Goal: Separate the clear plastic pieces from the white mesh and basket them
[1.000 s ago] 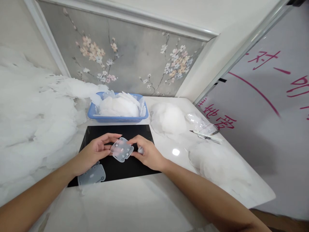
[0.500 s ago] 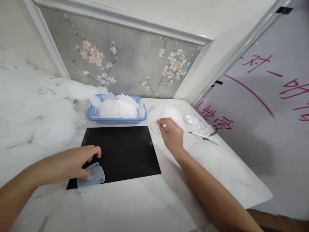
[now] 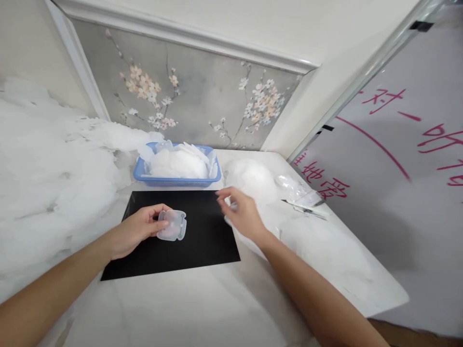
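Head view shows the left hand [image 3: 135,230] pinching a thin translucent piece [image 3: 172,225] by its left edge, held just above the black mat [image 3: 202,241], at about 9 o'clock from the mat's middle. The right hand [image 3: 241,214] hovers over the mat's right edge at 3 o'clock, fingers curled round something small and pale; it is blurred, so I cannot tell whether it is really gripped or merely resting in the fingers. The piece looks floppy and slick, and with only fingertips on one edge it could droop, twist or slip onto the mat. The white heap [image 3: 253,178] at 1 o'clock of the right hand lies close by, so a careless sweep could scatter it, or drag extra sheets along. The heaps on the left [image 3: 54,168] wash out against the pale table [image 3: 202,308], so their edges are hard to judge. What fills the blue basket [image 3: 177,180] at 12 o'clock is unclear, and the clear bag [image 3: 298,190] hides its contents.
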Motion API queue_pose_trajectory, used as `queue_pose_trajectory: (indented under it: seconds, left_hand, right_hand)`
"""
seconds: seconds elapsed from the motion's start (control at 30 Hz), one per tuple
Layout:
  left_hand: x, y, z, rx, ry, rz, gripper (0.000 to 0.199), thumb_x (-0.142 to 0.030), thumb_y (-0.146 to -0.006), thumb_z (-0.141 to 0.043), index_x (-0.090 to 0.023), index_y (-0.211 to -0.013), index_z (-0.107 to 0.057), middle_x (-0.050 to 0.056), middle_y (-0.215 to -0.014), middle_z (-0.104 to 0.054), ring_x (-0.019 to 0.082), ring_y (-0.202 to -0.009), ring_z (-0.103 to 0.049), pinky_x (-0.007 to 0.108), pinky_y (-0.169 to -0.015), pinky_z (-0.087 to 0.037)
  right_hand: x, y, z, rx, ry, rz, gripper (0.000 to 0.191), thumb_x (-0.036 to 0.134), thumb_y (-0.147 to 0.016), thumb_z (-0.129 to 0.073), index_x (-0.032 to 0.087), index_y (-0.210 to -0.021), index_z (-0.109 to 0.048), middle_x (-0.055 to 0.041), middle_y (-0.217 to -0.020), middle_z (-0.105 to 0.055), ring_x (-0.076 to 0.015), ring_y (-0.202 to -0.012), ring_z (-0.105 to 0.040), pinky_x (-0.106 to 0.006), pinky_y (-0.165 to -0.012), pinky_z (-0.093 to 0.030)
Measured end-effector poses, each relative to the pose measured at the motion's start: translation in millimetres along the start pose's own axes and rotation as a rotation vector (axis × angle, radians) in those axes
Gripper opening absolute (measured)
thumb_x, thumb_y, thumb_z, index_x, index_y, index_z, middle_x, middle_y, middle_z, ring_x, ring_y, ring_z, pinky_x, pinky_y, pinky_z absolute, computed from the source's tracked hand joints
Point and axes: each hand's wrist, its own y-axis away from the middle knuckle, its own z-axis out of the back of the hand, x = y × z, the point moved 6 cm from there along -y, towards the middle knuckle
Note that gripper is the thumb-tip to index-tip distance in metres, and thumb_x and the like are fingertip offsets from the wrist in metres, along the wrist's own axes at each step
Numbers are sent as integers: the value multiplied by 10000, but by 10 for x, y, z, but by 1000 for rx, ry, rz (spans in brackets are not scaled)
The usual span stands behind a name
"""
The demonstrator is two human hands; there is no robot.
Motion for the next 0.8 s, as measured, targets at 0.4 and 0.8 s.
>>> queue_pose_trajectory:
  seconds: [0.4, 0.8]
  left_hand:
    - [105, -17, -141, 140, 369, 55, 815, -63, -545, -525, -252, -1338, -534, 57, -1238, -703, 262, -1193, -633, 387, -1000, -493]
    - [64, 43, -245, 259, 263, -48, 827, -121, -634, -514, -257, -1442, -409, 98, -1404, -617, 270, -1279, -601, 472, -1104, -450]
  right_hand:
    - [150, 265, -638, 377, -158, 11, 426, 124, -884, -558, 265, -1285, -523, -7, -1013, -685, -112, -614, -537, -284, -640, -515]
    - [294, 307, -610, 349, -183, 153, 266, 189, -881, -601, 282, -1129, -625, -105, -1331, -546, -197, -898, -629, -331, -652, -556]
